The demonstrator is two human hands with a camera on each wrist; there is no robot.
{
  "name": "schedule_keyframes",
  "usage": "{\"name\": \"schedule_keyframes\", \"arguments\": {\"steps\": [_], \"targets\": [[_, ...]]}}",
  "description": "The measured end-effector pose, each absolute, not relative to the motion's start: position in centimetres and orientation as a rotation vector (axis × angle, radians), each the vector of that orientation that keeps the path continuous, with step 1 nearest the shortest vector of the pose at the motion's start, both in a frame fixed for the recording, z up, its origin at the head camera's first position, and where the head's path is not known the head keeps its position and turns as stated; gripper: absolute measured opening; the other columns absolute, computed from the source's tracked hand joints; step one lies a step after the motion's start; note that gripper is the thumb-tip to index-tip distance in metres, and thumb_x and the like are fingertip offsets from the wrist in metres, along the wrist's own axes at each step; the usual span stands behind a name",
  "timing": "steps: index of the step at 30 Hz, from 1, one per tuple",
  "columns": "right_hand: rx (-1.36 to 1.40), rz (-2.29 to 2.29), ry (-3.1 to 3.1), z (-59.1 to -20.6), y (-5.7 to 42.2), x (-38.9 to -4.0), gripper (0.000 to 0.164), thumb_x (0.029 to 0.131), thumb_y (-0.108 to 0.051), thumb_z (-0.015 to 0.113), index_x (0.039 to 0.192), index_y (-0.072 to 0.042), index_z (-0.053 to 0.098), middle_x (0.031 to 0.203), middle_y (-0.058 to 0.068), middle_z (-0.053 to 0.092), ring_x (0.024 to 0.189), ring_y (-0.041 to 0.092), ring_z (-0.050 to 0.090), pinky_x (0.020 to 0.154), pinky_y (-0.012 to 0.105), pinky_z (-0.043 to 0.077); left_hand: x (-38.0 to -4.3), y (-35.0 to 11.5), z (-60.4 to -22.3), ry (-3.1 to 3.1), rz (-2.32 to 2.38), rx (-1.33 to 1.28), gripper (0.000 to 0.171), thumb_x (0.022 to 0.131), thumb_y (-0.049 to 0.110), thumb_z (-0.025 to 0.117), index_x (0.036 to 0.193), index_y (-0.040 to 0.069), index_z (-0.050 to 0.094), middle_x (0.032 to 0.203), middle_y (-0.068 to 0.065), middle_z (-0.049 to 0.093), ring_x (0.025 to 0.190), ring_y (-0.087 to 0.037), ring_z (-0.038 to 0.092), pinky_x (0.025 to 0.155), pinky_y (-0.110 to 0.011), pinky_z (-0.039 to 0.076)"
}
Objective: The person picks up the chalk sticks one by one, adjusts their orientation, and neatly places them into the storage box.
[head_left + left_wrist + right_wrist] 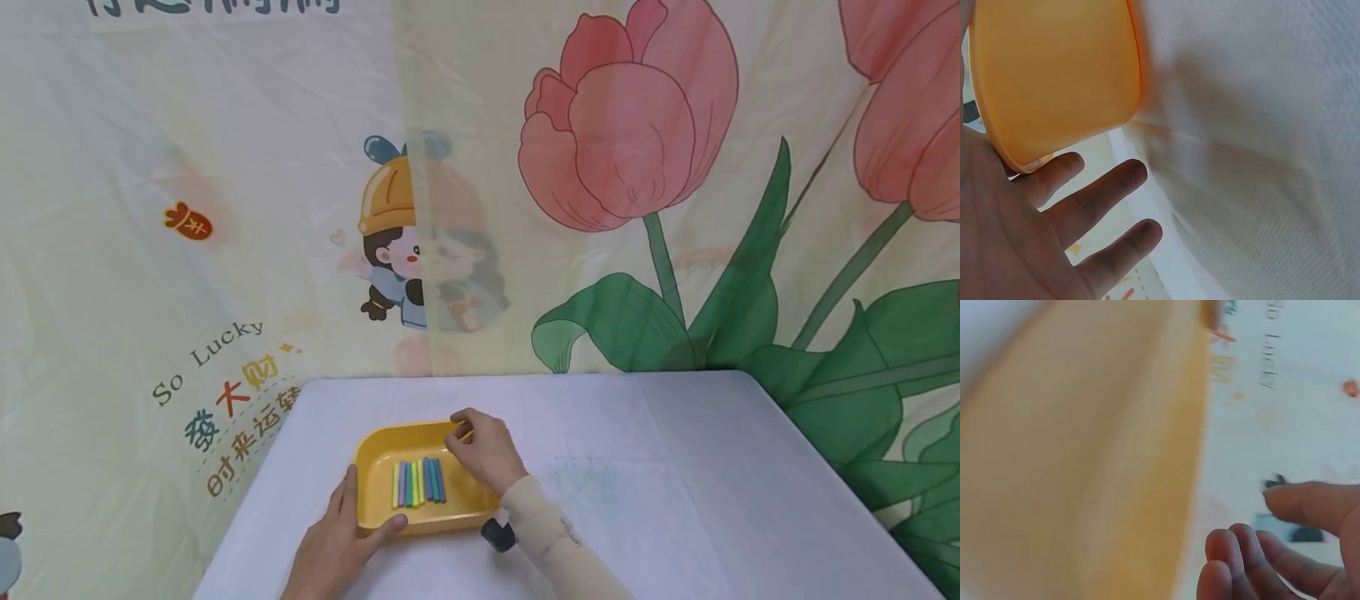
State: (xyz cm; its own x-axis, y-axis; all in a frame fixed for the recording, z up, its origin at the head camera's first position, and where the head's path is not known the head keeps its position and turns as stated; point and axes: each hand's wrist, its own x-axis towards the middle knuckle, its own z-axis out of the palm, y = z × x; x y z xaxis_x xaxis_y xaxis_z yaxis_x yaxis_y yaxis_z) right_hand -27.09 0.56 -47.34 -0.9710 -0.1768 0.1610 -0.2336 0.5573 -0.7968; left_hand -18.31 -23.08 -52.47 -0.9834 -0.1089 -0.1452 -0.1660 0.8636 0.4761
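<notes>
A yellow tray [468,502] with rounded corners rests on the white table in the head view. In it, several slim chalk sticks [417,483] in yellow, purple, green and blue lie side by side. My left hand [336,533] is at the tray's near left corner, its thumb along the front rim and its fingers by the left side. Three fingers [1100,200] show straight and spread in the left wrist view. Above the tray's right part hovers my right hand [486,448], fingers loosely bent. The right wrist view shows a gap between thumb and fingertips, with nothing held.
The white table [675,500] extends right of the tray, with a faint blue-green smudge [588,483] on its cloth. Under the right wrist is a small black object [498,535]. A printed curtain [465,67] with tulips hangs behind the table's far edge.
</notes>
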Motion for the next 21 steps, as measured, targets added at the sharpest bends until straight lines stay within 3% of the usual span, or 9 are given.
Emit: {"name": "schedule_keyframes", "arguments": {"steps": [6,11,13,17,21], "targets": [[0.362,1.296,-2.632,-45.1,5.4,-25.3,0.04,0.091,-0.03,0.077,0.126,-0.013,0.067,0.108,0.004,0.07,0.091,0.017,0.066,0.074,0.03,0.059,-18.3,-23.4,-52.5,2.909,0.775,-0.224,0.135,0.077,0.091,0.05,0.161,-0.001,-0.001,0.162,-0.032,0.017,0.133,-0.059,0.039,0.107,-0.069,0.039],[0.241,1.183,-2.622,-46.1,9.0,-24.3,0.051,0.089,-0.039,0.079,0.131,-0.015,0.065,0.121,0.002,0.067,0.106,0.021,0.064,0.088,0.039,0.058,-18.2,-24.1,-52.3,2.903,0.766,-0.219,0.135,0.077,0.092,0.048,0.161,-0.001,-0.003,0.162,-0.032,0.016,0.135,-0.06,0.035,0.107,-0.071,0.037],[0.185,1.136,-2.639,-46.7,10.3,-24.2,0.06,0.087,-0.051,0.078,0.134,-0.017,0.064,0.129,0.002,0.064,0.116,0.024,0.061,0.095,0.045,0.057,-18.2,-24.3,-52.1,2.921,0.743,-0.204,0.135,0.078,0.091,0.048,0.16,-0.004,-0.001,0.161,-0.034,0.018,0.135,-0.06,0.036,0.107,-0.07,0.037],[0.159,0.948,-2.672,-48.1,12.7,-23.9,0.078,0.084,-0.07,0.068,0.141,-0.017,0.059,0.15,0.011,0.05,0.137,0.036,0.047,0.11,0.06,0.043,-18.4,-24.4,-51.4,3.038,0.605,-0.157,0.132,0.079,0.091,0.046,0.157,-0.01,0.013,0.157,-0.038,0.025,0.134,-0.059,0.037,0.107,-0.072,0.036],[0.144,0.674,-2.686,-49.4,15.1,-23.6,0.085,0.089,-0.073,0.058,0.149,-0.013,0.052,0.16,0.022,0.034,0.144,0.052,0.029,0.113,0.077,0.022,-18.8,-23.6,-50.5,3.162,0.463,-0.165,0.126,0.082,0.092,0.036,0.158,-0.008,0.02,0.16,-0.035,0.021,0.142,-0.059,0.024,0.113,-0.077,0.017]]}}
